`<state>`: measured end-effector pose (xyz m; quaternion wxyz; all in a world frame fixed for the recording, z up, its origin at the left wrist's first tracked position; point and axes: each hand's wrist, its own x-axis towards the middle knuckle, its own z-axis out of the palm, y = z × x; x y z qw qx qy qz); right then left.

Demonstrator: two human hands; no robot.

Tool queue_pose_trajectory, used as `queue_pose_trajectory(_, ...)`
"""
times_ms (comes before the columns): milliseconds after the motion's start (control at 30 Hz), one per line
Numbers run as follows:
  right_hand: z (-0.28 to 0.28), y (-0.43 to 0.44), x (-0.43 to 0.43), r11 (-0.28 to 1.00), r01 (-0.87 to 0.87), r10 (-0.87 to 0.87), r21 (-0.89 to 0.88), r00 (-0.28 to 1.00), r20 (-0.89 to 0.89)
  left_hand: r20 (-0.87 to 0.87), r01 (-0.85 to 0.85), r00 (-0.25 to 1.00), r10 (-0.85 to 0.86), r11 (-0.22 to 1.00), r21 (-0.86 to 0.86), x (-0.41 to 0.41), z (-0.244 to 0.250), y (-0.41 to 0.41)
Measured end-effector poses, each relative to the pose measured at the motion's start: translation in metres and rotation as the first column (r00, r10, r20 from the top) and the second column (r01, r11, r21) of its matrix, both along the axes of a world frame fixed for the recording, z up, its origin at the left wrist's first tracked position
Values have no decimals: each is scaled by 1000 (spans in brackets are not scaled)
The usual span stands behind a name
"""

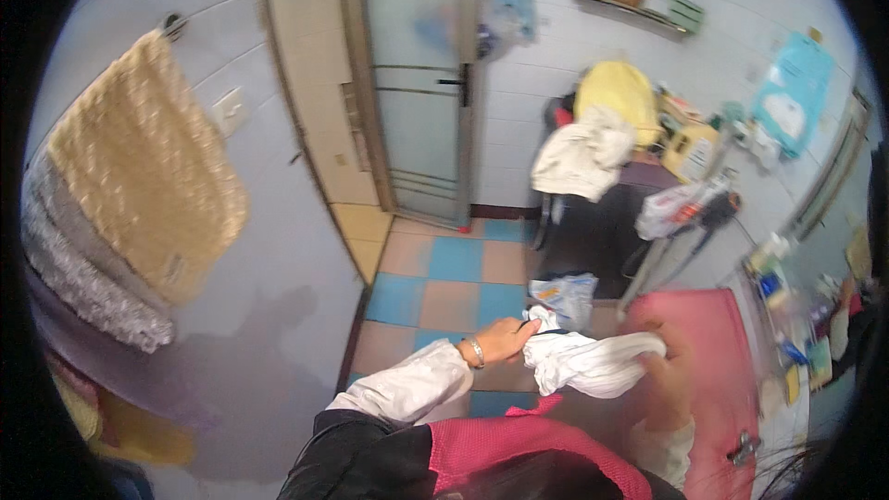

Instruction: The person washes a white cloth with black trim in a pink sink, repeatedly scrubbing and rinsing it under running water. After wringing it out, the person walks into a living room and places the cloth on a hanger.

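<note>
A white cloth item (pixel 590 364) with a dark band near one end is stretched between my two hands in front of my body. My left hand (pixel 501 342), with a metal bracelet at the wrist, grips the end with the dark band. Blurred by motion, my right hand (pixel 667 361) holds the other end, close to a pink panel (pixel 708 333). Just beyond the cloth lies a clear plastic bag (pixel 571 297) with printing on it. A pink textured garment (pixel 514 437) covers my front.
Ahead, a frosted glass door (pixel 420 83) stands by the tiled floor (pixel 451 264). Yellow cloth (pixel 618 97) and cream cloth (pixel 583 156) are piled near a yellow jug (pixel 691 153). Towels (pixel 153 173) hang at left. Bottles and small items crowd the right-hand shelf.
</note>
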<state>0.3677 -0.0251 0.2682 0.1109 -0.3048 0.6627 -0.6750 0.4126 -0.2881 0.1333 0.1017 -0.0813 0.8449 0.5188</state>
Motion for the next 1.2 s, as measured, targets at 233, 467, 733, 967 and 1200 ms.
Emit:
queue_pose_trajectory(233,-91,-123,-88,898,-139,247,416,944,-217,-270,-410,903,334,858,-310,66,62,-181)
queue_pose_trajectory(467,32,-257,-104,981,-27,-38,-194,945,-325,-454,-694,529,717,673,254,56,167,-256)
queue_pose_trajectory(733,-165,-304,-221,683,-274,693,677,534,-484,-210,-388,909,360,545,-744,-36,10,-259)
queue_pose_trajectory(967,-114,-423,-329,887,-454,462,86,876,-137,-246,-850,293,924,369,375,-99,63,-387)
queue_pose_trajectory(1200,-77,-524,-335,601,-419,798,-681,270,539,-27,-687,190,981,153,710,-102,60,-465)
